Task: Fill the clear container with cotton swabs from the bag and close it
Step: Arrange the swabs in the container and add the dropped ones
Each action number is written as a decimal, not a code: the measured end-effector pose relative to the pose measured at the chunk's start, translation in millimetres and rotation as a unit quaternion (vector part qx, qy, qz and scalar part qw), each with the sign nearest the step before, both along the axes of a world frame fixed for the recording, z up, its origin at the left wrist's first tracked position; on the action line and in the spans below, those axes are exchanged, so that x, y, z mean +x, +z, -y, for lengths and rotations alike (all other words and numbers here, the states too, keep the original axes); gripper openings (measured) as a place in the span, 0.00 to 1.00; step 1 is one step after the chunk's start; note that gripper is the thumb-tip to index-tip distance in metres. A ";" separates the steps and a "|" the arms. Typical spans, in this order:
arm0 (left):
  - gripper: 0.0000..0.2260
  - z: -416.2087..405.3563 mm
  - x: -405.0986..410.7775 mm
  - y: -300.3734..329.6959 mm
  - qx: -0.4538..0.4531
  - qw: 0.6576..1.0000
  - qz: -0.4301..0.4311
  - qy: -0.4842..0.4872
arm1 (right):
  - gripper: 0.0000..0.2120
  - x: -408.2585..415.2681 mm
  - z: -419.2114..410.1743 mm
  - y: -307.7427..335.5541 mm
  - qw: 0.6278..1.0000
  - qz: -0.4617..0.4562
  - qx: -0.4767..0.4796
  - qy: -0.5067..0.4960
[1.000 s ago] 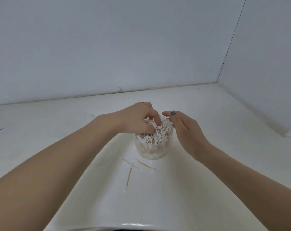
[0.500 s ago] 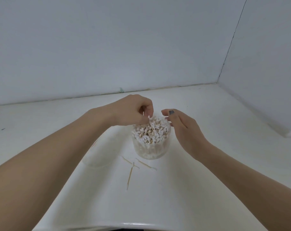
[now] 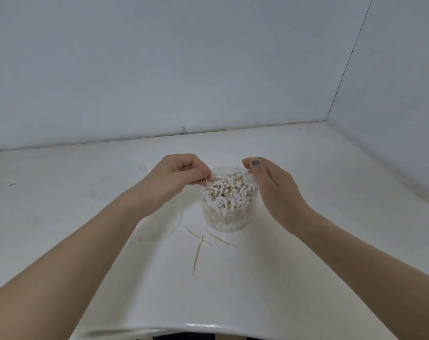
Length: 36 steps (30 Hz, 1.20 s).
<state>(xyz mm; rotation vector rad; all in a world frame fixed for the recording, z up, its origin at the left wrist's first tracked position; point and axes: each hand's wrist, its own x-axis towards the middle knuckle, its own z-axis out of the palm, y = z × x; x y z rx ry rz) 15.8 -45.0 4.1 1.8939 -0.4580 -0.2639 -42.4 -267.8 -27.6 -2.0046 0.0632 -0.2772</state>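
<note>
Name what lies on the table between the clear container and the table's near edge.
In the head view, three loose cotton swabs lie below the clear container; beyond them the table is bare.

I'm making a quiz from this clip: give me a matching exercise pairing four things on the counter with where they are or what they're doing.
Things:
1. left hand
2. right hand
3. clear container
4. loose swabs

States:
a. lying on the counter in front of the container
b. pinching one swab stick at the rim
c. heaped with cotton swabs, no lid on
d. curved beside the container's right side

Pairs: 1-b, 2-d, 3-c, 4-a
</note>
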 end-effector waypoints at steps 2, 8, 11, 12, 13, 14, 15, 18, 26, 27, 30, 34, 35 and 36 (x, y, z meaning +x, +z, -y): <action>0.05 -0.5 -2.0 -9.0 -0.026 0.999 -0.017 0.037 | 0.18 0.7 -1.2 0.0 1.000 -0.001 -0.002 0.000; 0.05 17.1 -6.9 -27.5 -0.165 0.967 -0.176 0.075 | 0.18 3.6 -7.0 -2.0 1.000 -0.008 -0.001 -0.007; 0.08 20.4 -8.2 -28.3 -0.142 0.975 -0.138 0.096 | 0.17 4.2 -8.2 -2.8 1.000 -0.010 0.001 -0.011; 0.09 18.6 -7.2 -27.9 -0.104 0.985 -0.089 0.109 | 0.17 4.2 -7.8 -2.7 1.000 -0.009 0.002 -0.013; 0.08 16.7 -6.2 -26.5 -0.074 0.989 -0.039 0.119 | 0.17 4.0 -7.0 -2.2 1.000 -0.009 0.003 -0.014; 0.07 14.4 -4.6 -24.8 -0.065 0.990 0.000 0.125 | 0.18 3.8 -6.5 -1.8 1.000 -0.009 0.003 -0.016; 0.06 12.4 -3.7 -22.2 -0.077 0.989 0.023 0.125 | 0.18 3.8 -6.5 -1.4 1.000 -0.008 0.003 -0.018; 0.05 12.9 -4.3 -14.6 -0.087 0.989 0.075 0.099 | 0.17 3.8 -7.3 -1.0 1.000 -0.006 0.004 -0.020; 0.05 8.0 -3.0 -11.2 -0.022 0.993 0.104 0.050 | 0.17 1.5 -8.0 1.2 1.000 -0.004 -0.007 -0.023; 0.06 5.7 -2.7 -8.6 -0.019 0.993 0.105 0.052 | 0.17 1.4 -7.7 1.3 1.000 -0.005 -0.010 -0.022; 0.06 0.6 -1.6 -3.4 -0.008 0.993 0.105 0.044 | 0.17 2.1 -7.0 0.9 1.000 -0.006 -0.014 -0.020; 0.06 -1.1 -4.5 -10.8 0.034 0.994 0.099 0.007 | 0.17 4.4 -8.7 0.6 1.000 0.000 -0.010 -0.014; 0.06 -1.4 -4.3 -12.7 0.034 0.995 0.096 0.007 | 0.17 5.0 -9.1 0.8 1.000 0.001 -0.010 -0.013; 0.06 -2.0 -3.8 -14.4 0.031 0.995 0.092 0.009 | 0.17 5.0 -8.9 0.6 1.000 0.002 -0.009 -0.013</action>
